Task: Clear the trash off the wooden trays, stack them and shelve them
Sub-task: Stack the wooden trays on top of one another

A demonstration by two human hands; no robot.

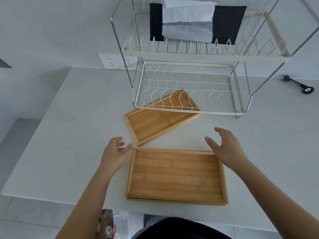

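A stack of wooden trays (176,176) lies on the white table near its front edge, with no trash on the top one. Another wooden tray (155,125) lies angled behind it, its far end tucked under the lower shelf of the white wire rack (188,87). My left hand (115,152) hovers at the stack's far left corner, fingers apart, holding nothing. My right hand (226,147) hovers over the stack's far right corner, fingers spread and empty.
The rack's upper shelf (203,52) carries upright wire dividers, with black and white cloths (189,21) hanging behind. A wall socket (114,62) sits left of the rack. A black tool (298,84) lies at the far right. A bag with trash (114,223) sits below the table edge.
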